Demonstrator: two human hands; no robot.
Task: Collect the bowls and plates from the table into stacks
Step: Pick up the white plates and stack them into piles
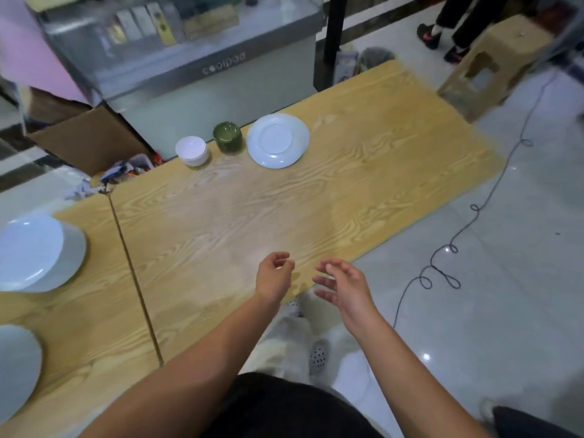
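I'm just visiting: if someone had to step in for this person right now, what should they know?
Hands: left hand and right hand both empty, fingers loose, by the near edge of the table.
Far edge, in a row, apart: small white bowls (apparently stacked), green cup, white plate.
Left end: large white plate, seemingly atop another; a second large plate nearer.
Done: bowls look stacked. Left: gather the plates into one stack.

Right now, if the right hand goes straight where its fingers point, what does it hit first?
Probably the left hand: the right hand aims its fingers at it across a gap, though their relative height is unclear.
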